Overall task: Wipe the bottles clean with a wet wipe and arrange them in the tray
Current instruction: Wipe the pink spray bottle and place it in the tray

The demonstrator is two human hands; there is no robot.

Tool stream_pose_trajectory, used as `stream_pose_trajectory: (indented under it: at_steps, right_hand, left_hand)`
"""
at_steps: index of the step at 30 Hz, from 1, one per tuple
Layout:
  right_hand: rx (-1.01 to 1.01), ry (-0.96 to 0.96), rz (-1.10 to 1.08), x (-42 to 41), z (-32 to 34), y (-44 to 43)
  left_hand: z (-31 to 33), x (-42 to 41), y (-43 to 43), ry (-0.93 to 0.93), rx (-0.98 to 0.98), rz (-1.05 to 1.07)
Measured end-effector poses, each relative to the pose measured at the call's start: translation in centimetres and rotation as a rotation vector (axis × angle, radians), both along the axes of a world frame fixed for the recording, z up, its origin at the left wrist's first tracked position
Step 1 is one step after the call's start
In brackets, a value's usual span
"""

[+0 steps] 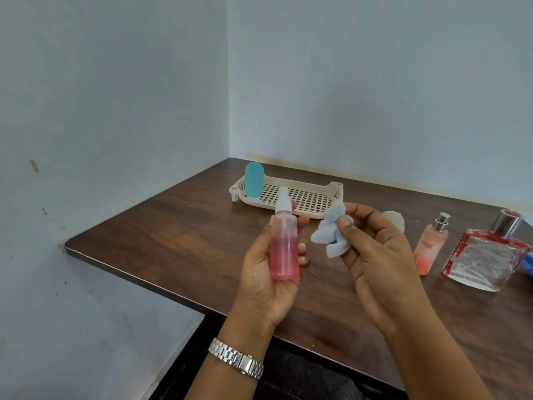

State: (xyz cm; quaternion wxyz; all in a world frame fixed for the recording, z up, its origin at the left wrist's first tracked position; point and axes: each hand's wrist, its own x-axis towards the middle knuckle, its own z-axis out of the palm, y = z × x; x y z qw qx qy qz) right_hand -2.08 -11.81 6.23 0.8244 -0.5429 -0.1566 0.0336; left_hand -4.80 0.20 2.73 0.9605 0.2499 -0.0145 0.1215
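My left hand (261, 272) grips a pink spray bottle (284, 249) with a white cap, held upright above the table. Just to its right, my right hand (375, 249) pinches a crumpled pale blue wet wipe (330, 230) between thumb and fingers; the wipe is a little apart from the bottle. Behind them lies a cream slotted tray (305, 197), with a blue bottle (253, 180) standing in its left end. On the table at the right stand a slim pink perfume bottle (431, 245) and a large clear bottle with red edges (487, 252).
The dark wooden table (173, 232) fits into a corner of blue walls, its front-left edge open to the floor. A white round object (396, 219) shows partly behind my right hand. Something blue (527, 262) peeks in at the right edge.
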Motion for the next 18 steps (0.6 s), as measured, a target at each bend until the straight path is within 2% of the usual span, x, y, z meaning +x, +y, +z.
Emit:
stream_pose_trajectory:
  at_steps: [4,9,14,18]
  right_hand:
    - [-0.17,-0.236,-0.044,-0.1,0.8,0.4]
    - [-0.538,-0.711,-0.287,-0.7,-0.2,1.4]
    - [-0.779,-1.045,-0.461,-1.2,-0.5,2.3]
    - [-0.935,-1.138,-0.526,-1.7,0.7,3.2]
  left_hand:
    - [-0.1,-0.2,-0.3,-0.02,0.298,0.069]
    - [-0.6,0.1,0.1,0.066,0.648,0.417]
    - [-1.4,0.3,0.7,-0.133,1.033,0.68]
    - [-1.5,0.3,0.9,-0.204,1.318,0.862]
